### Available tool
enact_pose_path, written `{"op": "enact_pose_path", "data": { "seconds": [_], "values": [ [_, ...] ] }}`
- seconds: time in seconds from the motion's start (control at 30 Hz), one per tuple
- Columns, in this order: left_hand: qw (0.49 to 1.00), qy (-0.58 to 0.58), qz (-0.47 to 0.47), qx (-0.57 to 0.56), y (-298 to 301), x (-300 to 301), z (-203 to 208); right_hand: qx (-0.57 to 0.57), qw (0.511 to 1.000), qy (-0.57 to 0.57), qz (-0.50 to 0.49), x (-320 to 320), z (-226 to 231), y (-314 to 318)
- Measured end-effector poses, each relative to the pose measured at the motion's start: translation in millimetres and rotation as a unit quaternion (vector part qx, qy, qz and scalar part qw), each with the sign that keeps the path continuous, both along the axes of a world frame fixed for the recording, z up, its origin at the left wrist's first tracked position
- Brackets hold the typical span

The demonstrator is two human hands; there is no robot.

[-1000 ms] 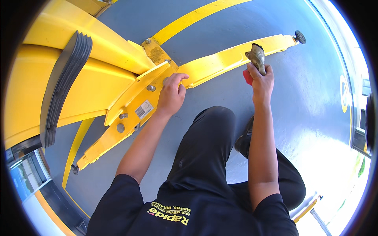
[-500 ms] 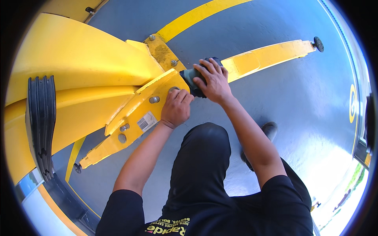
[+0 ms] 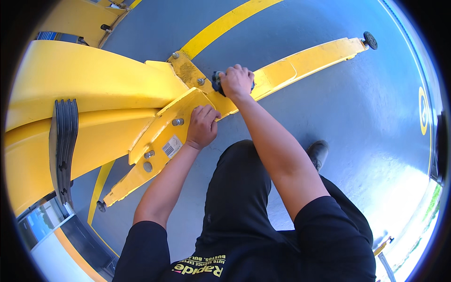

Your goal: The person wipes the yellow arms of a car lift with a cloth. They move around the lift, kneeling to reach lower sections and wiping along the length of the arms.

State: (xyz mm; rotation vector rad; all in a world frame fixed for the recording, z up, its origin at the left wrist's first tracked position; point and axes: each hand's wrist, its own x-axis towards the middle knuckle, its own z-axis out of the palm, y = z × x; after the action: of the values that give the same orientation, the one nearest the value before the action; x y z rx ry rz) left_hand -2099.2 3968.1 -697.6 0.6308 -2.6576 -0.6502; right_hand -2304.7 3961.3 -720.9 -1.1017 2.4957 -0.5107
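Yellow-painted steel is worked over with two bare hands. By the right hand (image 3: 237,81), a dark bundle (image 3: 217,83) is grasped from above; most of it is hidden under the palm and fingers, so its exact kind cannot be made out. The bundle is held at the inner end of a long yellow arm (image 3: 300,61), near the upper corner of a yellow bracket (image 3: 187,106); whether the arm is pressed or merely covered cannot be told. The left hand (image 3: 203,123) is laid on the bracket's near edge with its fingers bent; whether the edge is gripped cannot be seen.

In the bracket, a bolt head (image 3: 177,122) is set just beside the left hand, and a pale label (image 3: 172,146) is stuck lower down. The long arm is tipped with a round black pad (image 3: 370,40), and a shorter yellow arm (image 3: 123,189) is extended toward the lower left. Behind the bracket, a base plate (image 3: 188,69) is bolted to the grey-blue floor (image 3: 357,103), which is crossed by a yellow stripe (image 3: 225,28). At the left, a ribbed black strip (image 3: 65,145) is seen against the broad yellow column (image 3: 94,75). Below the hands, a knee in dark trousers (image 3: 239,178) is raised.
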Motion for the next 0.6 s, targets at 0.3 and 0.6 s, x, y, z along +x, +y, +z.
{"op": "enact_pose_path", "data": {
  "seconds": [0.3,0.6],
  "values": [
    [0.997,-0.03,0.028,-0.061,-18.6,-68.4,-0.2,-0.127,0.985,0.048,0.106,-45.8,-39.3,93.0],
    [0.983,-0.159,0.038,-0.087,-19.1,-65.5,-7.6,0.027,0.976,0.213,0.031,-255.4,-84.4,104.7]
  ]
}}
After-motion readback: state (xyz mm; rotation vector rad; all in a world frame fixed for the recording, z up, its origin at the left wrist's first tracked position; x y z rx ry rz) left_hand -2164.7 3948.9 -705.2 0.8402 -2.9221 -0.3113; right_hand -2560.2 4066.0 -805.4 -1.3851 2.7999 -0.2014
